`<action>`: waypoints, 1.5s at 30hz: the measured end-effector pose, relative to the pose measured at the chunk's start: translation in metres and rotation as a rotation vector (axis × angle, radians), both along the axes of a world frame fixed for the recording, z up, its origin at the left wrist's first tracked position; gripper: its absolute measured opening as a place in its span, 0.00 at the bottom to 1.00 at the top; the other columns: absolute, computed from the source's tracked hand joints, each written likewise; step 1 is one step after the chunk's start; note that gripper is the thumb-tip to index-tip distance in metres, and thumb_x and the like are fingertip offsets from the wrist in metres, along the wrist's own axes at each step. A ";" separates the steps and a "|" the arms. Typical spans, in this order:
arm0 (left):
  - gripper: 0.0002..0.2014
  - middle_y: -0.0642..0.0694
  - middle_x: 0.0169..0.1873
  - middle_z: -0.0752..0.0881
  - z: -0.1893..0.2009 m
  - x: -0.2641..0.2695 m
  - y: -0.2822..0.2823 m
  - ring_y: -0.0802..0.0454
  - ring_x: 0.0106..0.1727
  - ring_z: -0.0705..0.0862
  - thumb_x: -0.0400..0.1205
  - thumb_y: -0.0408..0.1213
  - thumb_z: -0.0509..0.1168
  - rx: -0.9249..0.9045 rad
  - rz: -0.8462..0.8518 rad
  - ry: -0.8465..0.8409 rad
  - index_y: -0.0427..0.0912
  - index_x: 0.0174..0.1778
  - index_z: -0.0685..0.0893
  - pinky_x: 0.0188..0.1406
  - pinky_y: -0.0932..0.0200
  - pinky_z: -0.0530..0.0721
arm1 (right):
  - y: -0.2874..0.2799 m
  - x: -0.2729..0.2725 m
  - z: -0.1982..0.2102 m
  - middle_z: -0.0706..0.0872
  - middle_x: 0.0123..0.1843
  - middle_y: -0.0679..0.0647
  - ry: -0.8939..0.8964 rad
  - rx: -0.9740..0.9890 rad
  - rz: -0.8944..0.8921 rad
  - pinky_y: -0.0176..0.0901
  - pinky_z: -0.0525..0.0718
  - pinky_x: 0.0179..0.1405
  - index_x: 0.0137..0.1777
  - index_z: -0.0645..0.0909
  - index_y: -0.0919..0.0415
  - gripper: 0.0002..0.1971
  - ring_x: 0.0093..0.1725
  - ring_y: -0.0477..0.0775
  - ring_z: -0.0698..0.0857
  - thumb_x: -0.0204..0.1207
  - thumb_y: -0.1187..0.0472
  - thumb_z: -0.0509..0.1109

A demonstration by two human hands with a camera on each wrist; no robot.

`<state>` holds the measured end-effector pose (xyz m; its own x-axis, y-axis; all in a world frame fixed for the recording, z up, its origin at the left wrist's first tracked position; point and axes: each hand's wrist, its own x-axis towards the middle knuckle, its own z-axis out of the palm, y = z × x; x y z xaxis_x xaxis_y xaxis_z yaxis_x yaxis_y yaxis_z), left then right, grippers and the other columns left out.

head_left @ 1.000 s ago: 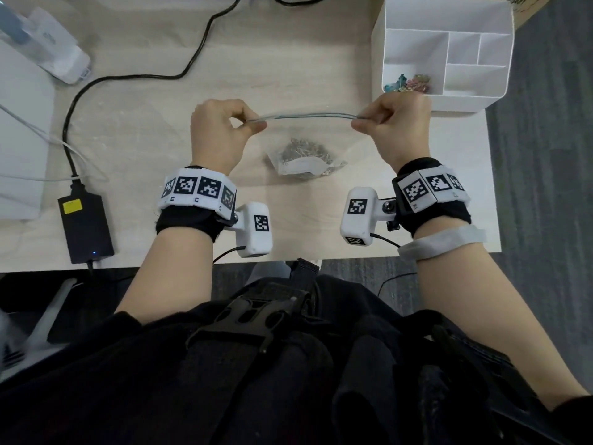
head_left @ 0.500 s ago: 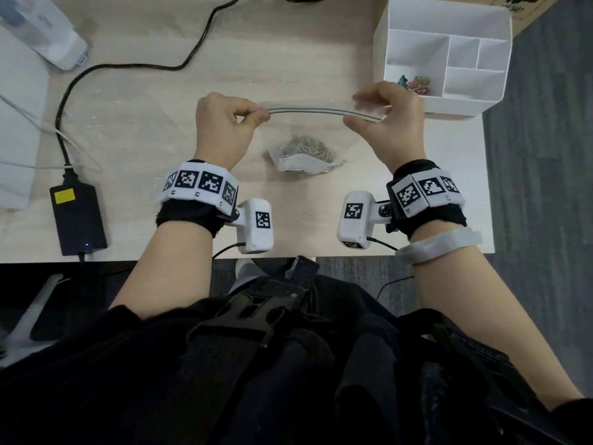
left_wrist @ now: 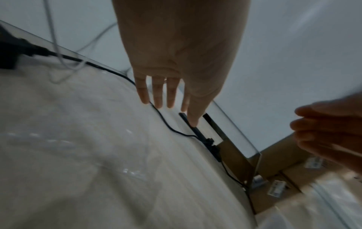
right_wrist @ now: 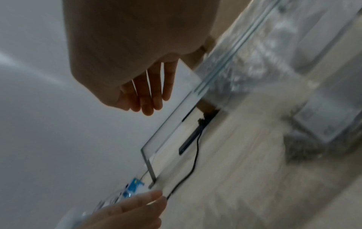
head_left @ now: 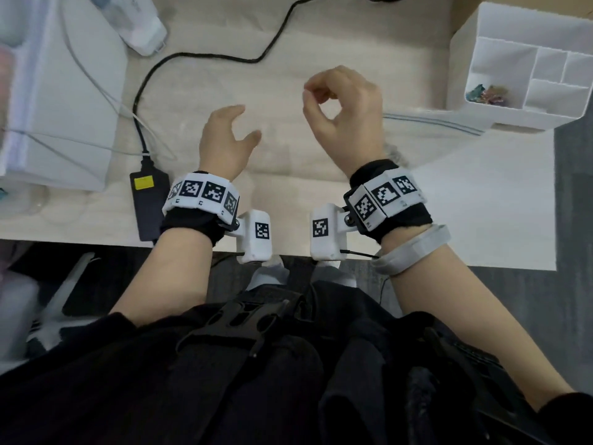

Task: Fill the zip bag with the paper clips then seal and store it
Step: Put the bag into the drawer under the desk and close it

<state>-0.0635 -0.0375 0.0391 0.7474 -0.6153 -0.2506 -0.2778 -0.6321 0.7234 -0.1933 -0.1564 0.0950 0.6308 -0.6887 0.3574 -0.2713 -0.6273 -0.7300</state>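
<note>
The clear zip bag [head_left: 430, 123] lies to the right of my right hand, its zip strip pointing at the white organizer [head_left: 465, 69]. A grey heap of paper clips [head_left: 392, 152] inside it shows just behind my right wrist. In the right wrist view the bag's zip strip [right_wrist: 233, 41] and the dark heap of clips [right_wrist: 301, 148] are blurred. My left hand [head_left: 247, 123] hovers over the table with relaxed fingers and holds nothing. My right hand [head_left: 308, 96] is raised with loosely curled fingers, empty. The wrist views show the left hand [left_wrist: 172, 105] and right hand [right_wrist: 149, 105] empty too.
Coloured clips [head_left: 487, 93] sit in one organizer compartment. A black power adapter [head_left: 149, 203] and its cable [head_left: 224, 56] lie at the left beside a white device [head_left: 64, 91]. A clear upright panel [right_wrist: 168, 127] stands at the table's back. The near table edge runs under my wrists.
Both hands have let go of the bag's zip strip. The bag has moved right, toward the organizer. My head view has moved closer and shifted.
</note>
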 end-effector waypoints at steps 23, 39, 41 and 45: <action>0.29 0.47 0.58 0.75 -0.065 0.022 0.055 0.60 0.40 0.77 0.77 0.28 0.64 -0.140 0.366 0.264 0.46 0.74 0.66 0.54 0.62 0.80 | 0.037 0.059 -0.104 0.80 0.49 0.55 0.636 0.812 -0.007 0.45 0.80 0.59 0.70 0.74 0.63 0.28 0.52 0.55 0.81 0.70 0.63 0.77; 0.26 0.46 0.51 0.85 -0.035 -0.083 0.154 0.63 0.45 0.81 0.78 0.25 0.62 -0.376 0.668 0.118 0.41 0.73 0.67 0.46 0.75 0.78 | 0.103 0.000 -0.054 0.90 0.38 0.55 0.211 1.065 0.352 0.41 0.88 0.43 0.41 0.80 0.59 0.09 0.36 0.51 0.91 0.74 0.74 0.70; 0.21 0.45 0.51 0.85 -0.044 -0.082 0.182 0.60 0.47 0.81 0.80 0.27 0.62 -0.353 0.791 0.064 0.37 0.70 0.72 0.51 0.74 0.78 | 0.121 0.005 -0.054 0.90 0.36 0.55 0.209 1.019 0.386 0.40 0.87 0.39 0.39 0.82 0.60 0.09 0.34 0.51 0.91 0.73 0.75 0.70; 0.16 0.41 0.54 0.86 -0.069 -0.071 0.235 0.66 0.43 0.80 0.79 0.26 0.59 -0.220 0.964 0.032 0.36 0.64 0.78 0.52 0.75 0.77 | 0.160 0.021 -0.059 0.88 0.34 0.57 0.219 0.929 0.454 0.38 0.85 0.33 0.36 0.82 0.60 0.11 0.31 0.50 0.90 0.71 0.77 0.70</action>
